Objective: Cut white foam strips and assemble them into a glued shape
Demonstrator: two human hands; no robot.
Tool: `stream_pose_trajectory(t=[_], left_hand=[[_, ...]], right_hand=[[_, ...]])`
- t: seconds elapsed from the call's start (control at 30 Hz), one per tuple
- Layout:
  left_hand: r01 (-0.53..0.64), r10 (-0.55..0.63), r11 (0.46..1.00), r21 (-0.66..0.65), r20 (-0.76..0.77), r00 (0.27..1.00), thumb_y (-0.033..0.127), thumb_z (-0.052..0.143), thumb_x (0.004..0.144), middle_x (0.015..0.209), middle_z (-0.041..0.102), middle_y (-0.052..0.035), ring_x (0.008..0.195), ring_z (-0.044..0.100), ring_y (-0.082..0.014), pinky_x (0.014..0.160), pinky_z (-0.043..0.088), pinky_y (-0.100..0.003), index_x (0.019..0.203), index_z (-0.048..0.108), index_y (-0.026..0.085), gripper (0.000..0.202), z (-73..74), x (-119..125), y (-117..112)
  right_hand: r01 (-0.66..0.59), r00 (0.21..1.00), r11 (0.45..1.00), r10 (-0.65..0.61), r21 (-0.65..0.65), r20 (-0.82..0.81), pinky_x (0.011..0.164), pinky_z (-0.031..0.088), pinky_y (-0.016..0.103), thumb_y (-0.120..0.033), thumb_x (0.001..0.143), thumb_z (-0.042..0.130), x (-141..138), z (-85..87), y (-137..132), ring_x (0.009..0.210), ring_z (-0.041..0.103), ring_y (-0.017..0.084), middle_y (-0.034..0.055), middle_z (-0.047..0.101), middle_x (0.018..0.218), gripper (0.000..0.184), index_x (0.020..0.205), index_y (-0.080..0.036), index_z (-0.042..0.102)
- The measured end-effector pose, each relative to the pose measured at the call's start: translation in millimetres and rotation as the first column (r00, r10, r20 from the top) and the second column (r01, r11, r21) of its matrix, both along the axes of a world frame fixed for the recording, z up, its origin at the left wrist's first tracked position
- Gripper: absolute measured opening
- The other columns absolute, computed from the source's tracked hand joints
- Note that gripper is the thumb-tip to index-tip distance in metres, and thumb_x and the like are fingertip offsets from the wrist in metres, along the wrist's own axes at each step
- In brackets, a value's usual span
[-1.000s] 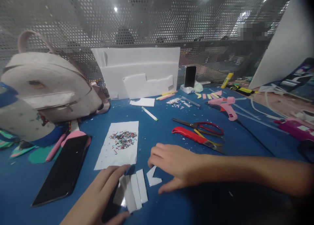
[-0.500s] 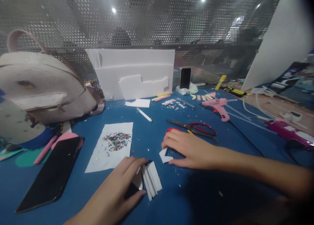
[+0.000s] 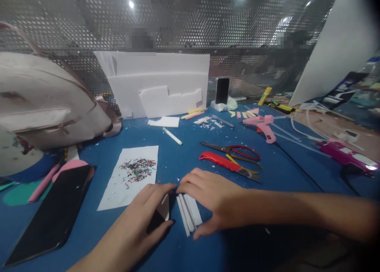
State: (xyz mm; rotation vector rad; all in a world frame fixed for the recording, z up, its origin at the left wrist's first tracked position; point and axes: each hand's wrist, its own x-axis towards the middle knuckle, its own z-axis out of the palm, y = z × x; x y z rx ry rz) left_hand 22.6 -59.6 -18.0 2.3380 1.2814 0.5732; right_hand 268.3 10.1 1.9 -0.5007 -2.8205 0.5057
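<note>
My left hand [image 3: 139,220] is closed on a small white foam piece [image 3: 164,207] with a dark underside, thumb below and fingers on top. Just to its right, several narrow white foam strips [image 3: 190,212] lie side by side on the blue table [image 3: 208,248]. My right hand [image 3: 209,201] reaches in from the right and curls over these strips. Its fingertips are at their far ends and its thumb is at their near end. The two hands almost touch above the strips.
A white paper with glitter scraps [image 3: 130,177] lies left of the hands, and a black phone [image 3: 47,220] further left. Red scissors [image 3: 234,150] and a red utility knife [image 3: 225,164] lie behind my right hand. Pale backpack [image 3: 44,102], white foam boards [image 3: 157,86], pink glue gun [image 3: 261,125] stand around.
My right hand has come back from near the red knife to cover the strips. The small angled white scrap it touched earlier is out of sight. My left hand stayed on its piece.
</note>
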Motion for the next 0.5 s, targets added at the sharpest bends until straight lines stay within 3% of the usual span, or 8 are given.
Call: stream_pose_trajectory(t=[0.1,0.2,0.37,0.5], left_hand=[[0.003,-0.002,1.000,0.023,-0.008,1.000,0.023,0.056,0.091,0.126,0.055,-0.0074,0.114,0.059,-0.0236,0.094,0.055,-0.042,0.140,0.031,0.031,0.056,-2.0,-4.5,-2.8],[0.021,-0.018,0.997,0.078,-0.033,0.999,0.028,0.055,0.093,0.122,0.059,-0.0084,0.108,0.062,-0.0227,0.089,0.057,-0.037,0.140,0.033,0.026,0.052,-3.6,-6.8,-3.1],[0.088,-0.066,0.968,0.236,-0.100,0.993,0.037,0.046,0.099,0.109,0.065,-0.0072,0.095,0.065,-0.0191,0.080,0.057,-0.029,0.137,0.040,0.018,0.043,-3.9,-8.3,-0.2],[0.124,-0.089,0.933,0.337,-0.117,0.989,0.040,0.046,0.100,0.106,0.067,-0.0054,0.092,0.064,-0.0172,0.080,0.051,-0.027,0.130,0.047,0.015,0.039,-8.5,-10.5,1.8]], right_hand=[[-0.013,0.997,1.000,0.014,0.012,-0.071,0.083,0.045,0.039,-0.057,0.078,0.068,-10.5,-11.5,0.3,0.094,0.049,0.025,0.0143,0.060,0.109,0.065,0.118,-0.007,0.058],[0.001,0.995,1.000,-0.003,-0.022,-0.100,0.084,0.044,0.038,-0.054,0.079,0.068,-14.0,-15.1,1.0,0.094,0.048,0.024,0.0133,0.060,0.109,0.064,0.121,-0.008,0.056],[0.011,0.994,0.989,-0.027,-0.148,-0.108,0.098,0.041,0.040,-0.046,0.075,0.071,-10.9,-15.4,1.3,0.114,0.047,0.026,0.0137,0.056,0.126,0.071,0.132,-0.011,0.049],[-0.065,0.976,0.987,0.032,-0.147,-0.215,0.108,0.033,0.044,-0.043,0.083,0.061,-6.5,-21.3,2.8,0.122,0.045,0.026,0.0169,0.055,0.129,0.071,0.139,-0.006,0.039]])
